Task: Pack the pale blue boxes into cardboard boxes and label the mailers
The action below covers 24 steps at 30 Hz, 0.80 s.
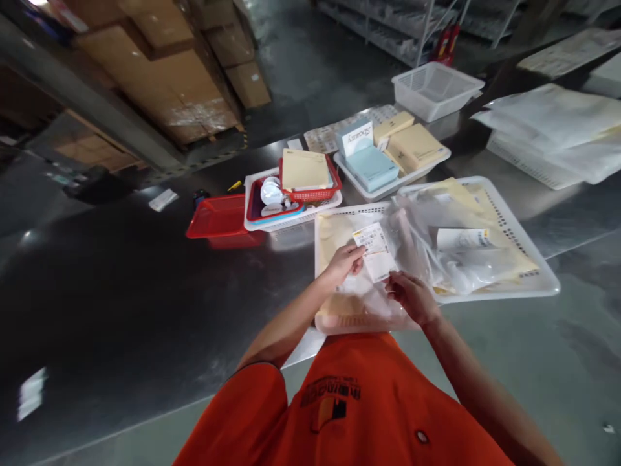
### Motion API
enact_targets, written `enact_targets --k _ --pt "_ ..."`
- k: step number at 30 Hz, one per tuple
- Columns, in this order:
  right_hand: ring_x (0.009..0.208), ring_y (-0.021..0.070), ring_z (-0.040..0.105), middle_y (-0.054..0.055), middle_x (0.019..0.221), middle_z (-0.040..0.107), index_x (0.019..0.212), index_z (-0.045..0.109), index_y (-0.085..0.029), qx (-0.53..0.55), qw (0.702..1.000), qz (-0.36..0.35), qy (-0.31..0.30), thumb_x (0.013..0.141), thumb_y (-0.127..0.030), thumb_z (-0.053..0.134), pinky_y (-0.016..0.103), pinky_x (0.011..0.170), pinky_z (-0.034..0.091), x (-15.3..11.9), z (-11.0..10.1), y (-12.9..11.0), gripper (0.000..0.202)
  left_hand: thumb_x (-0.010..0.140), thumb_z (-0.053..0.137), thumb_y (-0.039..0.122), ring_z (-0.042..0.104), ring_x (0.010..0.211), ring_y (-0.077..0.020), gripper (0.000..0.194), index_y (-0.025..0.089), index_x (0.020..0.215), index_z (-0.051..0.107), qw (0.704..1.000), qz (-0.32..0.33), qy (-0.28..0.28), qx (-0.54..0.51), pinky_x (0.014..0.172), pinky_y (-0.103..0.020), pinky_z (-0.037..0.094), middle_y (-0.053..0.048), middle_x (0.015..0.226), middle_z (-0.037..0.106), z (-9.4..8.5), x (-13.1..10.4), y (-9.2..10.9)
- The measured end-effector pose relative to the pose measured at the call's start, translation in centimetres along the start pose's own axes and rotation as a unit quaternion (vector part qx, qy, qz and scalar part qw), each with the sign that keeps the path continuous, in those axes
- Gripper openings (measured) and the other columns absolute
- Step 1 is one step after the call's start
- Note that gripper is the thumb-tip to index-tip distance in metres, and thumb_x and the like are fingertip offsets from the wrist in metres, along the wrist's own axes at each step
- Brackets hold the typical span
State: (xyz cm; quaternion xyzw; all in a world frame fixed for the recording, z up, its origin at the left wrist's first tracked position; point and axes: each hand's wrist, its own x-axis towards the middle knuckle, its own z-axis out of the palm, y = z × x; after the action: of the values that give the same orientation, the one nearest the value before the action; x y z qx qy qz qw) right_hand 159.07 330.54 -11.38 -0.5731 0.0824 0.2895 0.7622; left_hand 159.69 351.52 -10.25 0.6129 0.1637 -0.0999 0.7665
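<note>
A white printed shipping label [375,251] is held out between my two hands. My left hand [343,264] pinches its left edge, thumb on top. At its lower right corner, my right hand [410,294] has its fingers curled and pressed together on the edge. Under both hands lies a white plastic basket [319,243] with clear plastic bags and yellowish paper in it. To the right, a second white basket [546,278] holds clear bags [466,265] over yellowish envelopes. A white printed slip [462,238] rests among those bags.
Farther back on the dark metal table are a red tray [218,217], a basket with a red bin [310,193] and a tray with light blue boxes [371,168]. An empty-looking white basket [436,90] and stacked plastic bags [557,123] stand at the back right. Cardboard boxes [160,77] are stacked beyond.
</note>
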Motion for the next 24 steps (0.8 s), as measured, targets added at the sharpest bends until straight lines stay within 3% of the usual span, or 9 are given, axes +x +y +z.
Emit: enact_targets --k 3,6,9,12,15,17,20,22,24 --pt "0.065 0.0168 0.062 0.008 0.087 0.072 0.099 0.069 -0.019 -0.169 0.975 -0.116 0.089 0.077 -0.064 0.073 0.03 0.057 0.054 -0.7 -2.9 -1.9 0.05 0.087 0.069 0.032 0.043 0.044 -0.0093 0.033 0.019 0.061 0.052 0.985 -0.012 0.023 0.171 0.048 -0.022 0.029 0.006 0.049 0.047 -1.8 0.5 -0.4" --pt "0.088 0.0272 0.065 0.012 0.107 0.072 0.109 0.068 -0.025 -0.348 0.876 -0.258 0.213 0.088 -0.051 0.061 0.047 0.084 0.056 -0.2 -7.3 -5.4 0.034 0.087 0.069 0.028 0.063 0.07 -0.018 0.015 0.017 0.076 0.065 0.919 -0.027 0.086 0.383 0.061 -0.025 0.039 -0.002 0.069 0.068 -2.9 0.4 -0.4" --pt "0.125 0.04 0.053 0.017 0.135 0.061 0.109 0.071 -0.022 -0.505 0.787 -0.255 0.245 0.085 -0.029 0.063 0.061 0.112 0.037 0.9 -10.8 -8.6 0.026 0.091 0.065 0.035 0.071 0.098 -0.0279 0.028 0.017 0.112 0.066 0.835 -0.006 0.147 0.53 0.077 -0.032 0.049 -0.013 0.109 0.075 -2.6 -0.6 -0.4" --pt "0.132 0.0444 0.046 0.02 0.133 0.062 0.096 0.072 -0.016 -0.592 0.744 -0.2 0.235 0.08 -0.016 0.064 0.072 0.111 0.027 1.4 -11.8 -10.0 0.018 0.096 0.054 0.035 0.07 0.109 -0.0315 0.038 0.015 0.128 0.059 0.802 0.137 0.157 0.56 0.088 -0.039 0.054 -0.019 0.123 0.07 -1.2 -1.4 -0.8" --pt "0.113 0.0324 0.06 0.009 0.104 0.073 0.08 0.07 -0.016 -0.623 0.724 -0.203 0.215 0.079 -0.008 0.058 0.068 0.114 0.026 1.5 -10.3 -10.1 0.014 0.097 0.048 0.038 0.065 0.121 -0.0331 0.041 0.017 0.13 0.06 0.775 0.327 0.096 0.531 0.104 -0.046 0.052 -0.019 0.126 0.069 1.0 -0.6 -1.4" --pt "0.108 0.0263 0.062 0.005 0.097 0.074 0.083 0.071 -0.019 -0.638 0.712 -0.226 0.187 0.079 -0.007 0.057 0.062 0.117 0.028 1.5 -8.2 -10.0 0.019 0.095 0.051 0.043 0.058 0.132 -0.0356 0.048 0.017 0.134 0.059 0.758 0.401 0.056 0.511 0.111 -0.05 0.047 -0.019 0.138 0.064 3.2 0.3 -1.0" --pt "0.113 0.0248 0.061 0.0 0.097 0.074 0.088 0.073 -0.025 -0.629 0.697 -0.329 0.1 0.082 -0.017 0.059 0.054 0.122 0.025 0.2 -4.1 -10.1 0.017 0.088 0.056 0.042 0.059 0.13 -0.0379 0.044 0.02 0.126 0.066 0.796 0.371 0.009 0.479 0.109 -0.053 0.048 -0.016 0.132 0.068 6.9 0.2 0.8" --pt "0.124 0.0271 0.057 0.001 0.108 0.074 0.095 0.074 -0.026 -0.586 0.703 -0.395 0.081 0.087 -0.024 0.054 0.053 0.123 0.023 -1.2 -2.4 -10.5 0.022 0.087 0.054 0.036 0.07 0.104 -0.0343 0.027 0.025 0.105 0.071 0.885 0.253 -0.014 0.391 0.096 -0.051 0.054 -0.011 0.1 0.076 8.8 -0.3 2.4" --pt "0.138 0.0311 0.047 0.008 0.134 0.065 0.116 0.071 -0.022 -0.52 0.733 -0.423 0.118 0.091 -0.031 0.05 0.054 0.122 0.026 -1.9 -2.3 -10.9 0.034 0.087 0.059 0.037 0.07 0.079 -0.0285 0.02 0.02 0.089 0.069 0.975 0.11 -0.05 0.187 0.083 -0.048 0.057 -0.008 0.078 0.07 10.0 -0.4 3.5"
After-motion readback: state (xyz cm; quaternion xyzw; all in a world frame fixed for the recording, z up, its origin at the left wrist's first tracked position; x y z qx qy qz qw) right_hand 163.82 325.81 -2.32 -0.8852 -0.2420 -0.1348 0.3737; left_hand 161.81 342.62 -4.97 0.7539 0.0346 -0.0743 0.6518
